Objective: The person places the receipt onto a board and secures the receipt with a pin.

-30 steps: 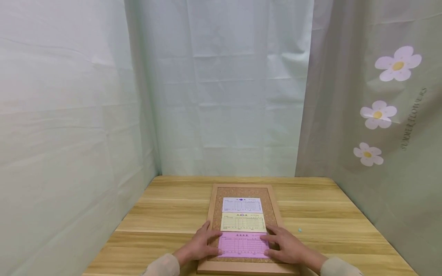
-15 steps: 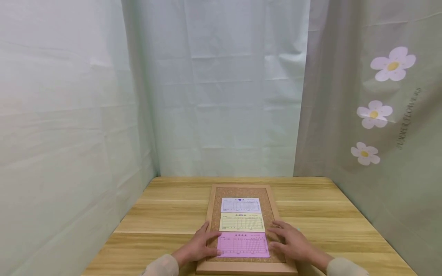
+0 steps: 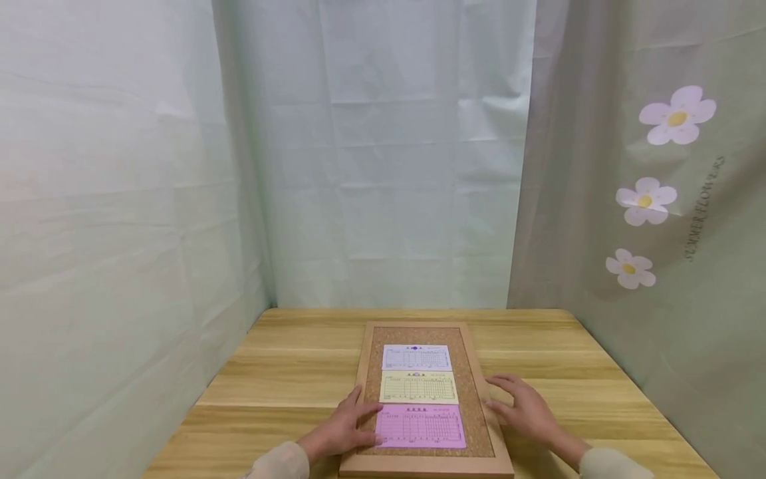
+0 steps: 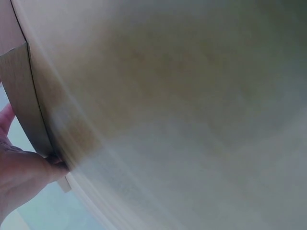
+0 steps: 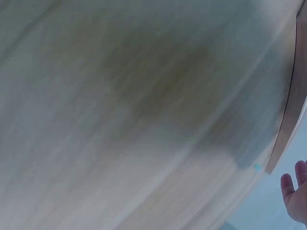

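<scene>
A cork board [image 3: 479, 436] in a wooden frame lies on the table. Down its middle run a white form slip [image 3: 417, 359], a yellow one [image 3: 419, 388] and a pink one [image 3: 420, 427]. A purple dot, apparently a pushpin head [image 3: 415, 348], marks the white slip's top; a paler dot [image 3: 416, 374] marks the yellow one's. My left hand [image 3: 342, 426] rests over the frame's left side, its spread fingertips at the pink slip's left edge. Beside the right frame edge is my right hand [image 3: 529, 410], fingers extended and holding nothing. A tiny teal piece [image 5: 257, 167] lies on the table in the right wrist view.
The wood-grain table [image 3: 269, 372] extends around the board. Pale curtains [image 3: 395, 166] stand behind and at both sides; the right one carries printed flowers [image 3: 645, 201].
My right hand has left the pink slip's right edge and moved right, to just outside the frame. My left hand has stayed at the slip's left edge. The slips have not visibly shifted on the board.
</scene>
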Demonstrator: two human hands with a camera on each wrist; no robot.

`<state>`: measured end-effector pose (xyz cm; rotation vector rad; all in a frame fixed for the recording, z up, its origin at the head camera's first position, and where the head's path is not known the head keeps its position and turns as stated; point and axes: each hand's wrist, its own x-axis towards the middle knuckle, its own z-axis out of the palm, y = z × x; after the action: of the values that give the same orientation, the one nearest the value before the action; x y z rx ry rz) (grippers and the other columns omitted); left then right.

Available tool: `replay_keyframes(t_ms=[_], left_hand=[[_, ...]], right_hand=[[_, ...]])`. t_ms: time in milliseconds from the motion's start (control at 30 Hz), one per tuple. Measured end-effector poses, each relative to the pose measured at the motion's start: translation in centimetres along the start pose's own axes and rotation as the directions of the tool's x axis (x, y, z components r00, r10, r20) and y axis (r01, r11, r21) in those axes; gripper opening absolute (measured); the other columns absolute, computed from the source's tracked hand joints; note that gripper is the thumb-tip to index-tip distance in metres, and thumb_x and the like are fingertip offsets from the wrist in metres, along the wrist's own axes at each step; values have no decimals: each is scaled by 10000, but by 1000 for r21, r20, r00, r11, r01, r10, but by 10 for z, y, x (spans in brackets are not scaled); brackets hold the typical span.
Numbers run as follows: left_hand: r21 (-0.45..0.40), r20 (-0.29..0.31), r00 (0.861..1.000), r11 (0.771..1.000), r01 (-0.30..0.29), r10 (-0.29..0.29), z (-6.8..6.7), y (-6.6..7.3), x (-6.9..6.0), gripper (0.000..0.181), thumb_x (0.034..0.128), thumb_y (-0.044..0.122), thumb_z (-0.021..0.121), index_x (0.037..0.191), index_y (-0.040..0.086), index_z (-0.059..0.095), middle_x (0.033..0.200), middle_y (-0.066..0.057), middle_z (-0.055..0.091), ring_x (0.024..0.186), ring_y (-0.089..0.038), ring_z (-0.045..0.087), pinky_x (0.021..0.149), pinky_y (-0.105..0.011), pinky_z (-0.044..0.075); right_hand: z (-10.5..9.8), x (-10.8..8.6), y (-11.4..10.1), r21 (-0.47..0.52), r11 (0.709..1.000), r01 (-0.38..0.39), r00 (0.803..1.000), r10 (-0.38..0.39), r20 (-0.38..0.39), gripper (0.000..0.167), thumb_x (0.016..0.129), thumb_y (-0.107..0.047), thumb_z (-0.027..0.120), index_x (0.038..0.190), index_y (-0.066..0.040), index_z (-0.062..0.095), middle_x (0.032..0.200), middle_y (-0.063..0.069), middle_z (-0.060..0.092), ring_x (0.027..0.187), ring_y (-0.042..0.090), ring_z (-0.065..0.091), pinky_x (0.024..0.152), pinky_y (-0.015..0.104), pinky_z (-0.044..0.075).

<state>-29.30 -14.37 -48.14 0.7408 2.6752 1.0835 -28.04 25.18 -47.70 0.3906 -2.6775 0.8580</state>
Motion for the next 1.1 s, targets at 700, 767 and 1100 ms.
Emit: replay_keyframes(t_ms=[700, 767, 1100], left_hand=[[-18, 9, 1000, 1000, 8, -8, -3, -2, -2, 596, 813, 311, 816, 1340, 114, 619, 1541, -410, 82, 1374, -635, 119, 1045, -753, 139], [-13, 8, 1000, 1000, -3, 4, -2, -2, -2, 591, 817, 306, 813, 1337, 103, 619, 1536, -418, 86, 1374, -634, 124, 1046, -752, 145], [-23, 13, 1000, 1000, 6, -6, 0, -1, 0, 595, 819, 300, 813, 1346, 106, 615, 1548, -400, 80, 1384, -621, 115, 1053, -744, 146]], right_hand=[[-22, -4, 42, 149, 953, -265, 961, 274, -41, 400, 951, -158, 678, 1269, 74, 607, 1218, 290, 612, 1058, 397, 624, 865, 502, 521], [-21, -6, 44, 149, 948, -283, 957, 290, -29, 387, 948, -169, 683, 1245, 71, 623, 1202, 290, 619, 1048, 390, 628, 869, 500, 518], [-23, -12, 58, 150, 945, -290, 957, 288, 33, 348, 905, -226, 741, 1166, -1, 692, 1196, 236, 627, 1052, 374, 629, 866, 511, 516]])
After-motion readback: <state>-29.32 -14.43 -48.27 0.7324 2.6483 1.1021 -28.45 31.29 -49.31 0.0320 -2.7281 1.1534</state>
